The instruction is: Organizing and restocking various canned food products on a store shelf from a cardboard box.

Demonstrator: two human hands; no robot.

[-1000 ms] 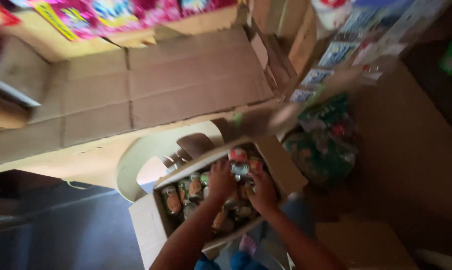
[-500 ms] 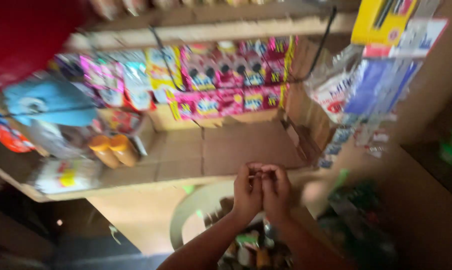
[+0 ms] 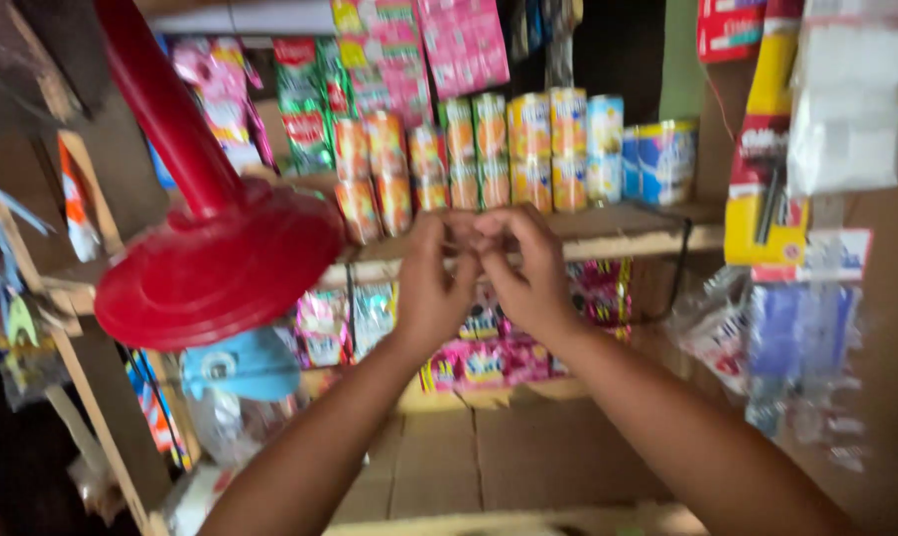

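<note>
Wooden shelf (image 3: 618, 230) of cans (image 3: 489, 149) sits mid-frame; your left hand (image 3: 431, 283) and right hand (image 3: 528, 273) meet fingertips, pinching something too small to tell; keep it steady.

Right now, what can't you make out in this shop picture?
- Head view: whatever the left hand and right hand pinch is hidden by fingers.
- Cans on the shelf: blurred.
- Red plastic thing: top cut off by the edge.

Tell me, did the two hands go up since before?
Yes. The left hand and right hand rose from the box below to the shelf of cans.
</note>
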